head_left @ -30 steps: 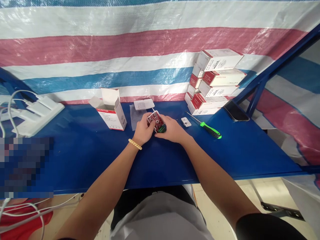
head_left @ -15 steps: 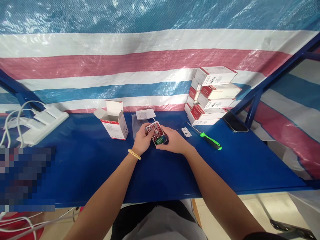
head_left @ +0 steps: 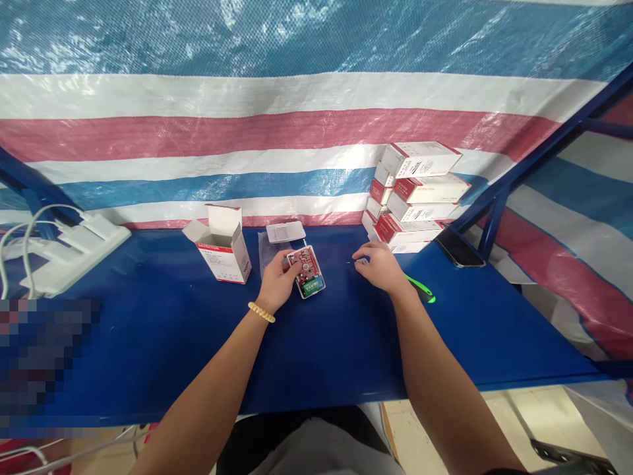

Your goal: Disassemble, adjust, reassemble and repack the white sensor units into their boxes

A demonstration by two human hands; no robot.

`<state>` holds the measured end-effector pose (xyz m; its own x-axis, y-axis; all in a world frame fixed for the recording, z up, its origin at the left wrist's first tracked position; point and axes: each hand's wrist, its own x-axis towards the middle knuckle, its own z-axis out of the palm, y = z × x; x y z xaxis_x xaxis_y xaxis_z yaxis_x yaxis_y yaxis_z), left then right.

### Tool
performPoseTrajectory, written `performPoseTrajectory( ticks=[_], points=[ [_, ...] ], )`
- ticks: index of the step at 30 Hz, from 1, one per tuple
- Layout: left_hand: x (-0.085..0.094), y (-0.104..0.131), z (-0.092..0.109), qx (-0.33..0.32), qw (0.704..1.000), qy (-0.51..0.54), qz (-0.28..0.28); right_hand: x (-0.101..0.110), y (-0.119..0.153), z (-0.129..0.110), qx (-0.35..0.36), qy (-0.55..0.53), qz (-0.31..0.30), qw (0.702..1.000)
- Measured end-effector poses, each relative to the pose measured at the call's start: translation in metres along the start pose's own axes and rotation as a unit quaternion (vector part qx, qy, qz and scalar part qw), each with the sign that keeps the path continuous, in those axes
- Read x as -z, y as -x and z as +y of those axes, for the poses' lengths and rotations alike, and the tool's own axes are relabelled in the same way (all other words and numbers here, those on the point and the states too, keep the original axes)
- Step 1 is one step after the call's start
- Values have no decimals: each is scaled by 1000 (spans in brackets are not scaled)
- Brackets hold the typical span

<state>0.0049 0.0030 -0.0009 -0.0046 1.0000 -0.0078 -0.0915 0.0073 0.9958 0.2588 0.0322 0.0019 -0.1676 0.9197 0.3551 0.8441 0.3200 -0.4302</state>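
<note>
My left hand is closed on the left edge of a detector housing. Its open face shows a red circuit board and a green block at the lower end. My right hand hovers low over the table, fingers bent, thumb and forefinger a little apart. Under it, mostly hidden, lies a small white plastic part. Just left of those fingertips is a tiny object, possibly a screw. Past that wrist the green-and-black handle of a screwdriver shows; its shaft is hidden.
An open carton stands left of my hands. Behind them lie a white cover and a clear bag. Stacked boxes and a phone are at the back right; a power strip with cables is left.
My right hand has let go of the detector and moved right, over the small white part. My left hand keeps hold of the detector. The whole view has shifted slightly.
</note>
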Motion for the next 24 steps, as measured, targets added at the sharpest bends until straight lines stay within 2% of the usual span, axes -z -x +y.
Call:
performPoseTrajectory(
  ticks=[5, 11, 18, 24],
  points=[
    [1, 0, 2, -6, 1000, -11, 3, -14, 0, -3, -1, 48, -18, 999],
    [3, 0, 0, -7, 1000, -14, 5, -20, -1, -4, 2, 64, -28, 998],
    [2, -1, 3, -3, 1000, -4, 2, -20, -2, 2, -38, 65, 51, 996],
    [1, -3, -2, 40, 999, 2, -26, -33, -1, -12, -3, 93, 69, 993]
  ],
)
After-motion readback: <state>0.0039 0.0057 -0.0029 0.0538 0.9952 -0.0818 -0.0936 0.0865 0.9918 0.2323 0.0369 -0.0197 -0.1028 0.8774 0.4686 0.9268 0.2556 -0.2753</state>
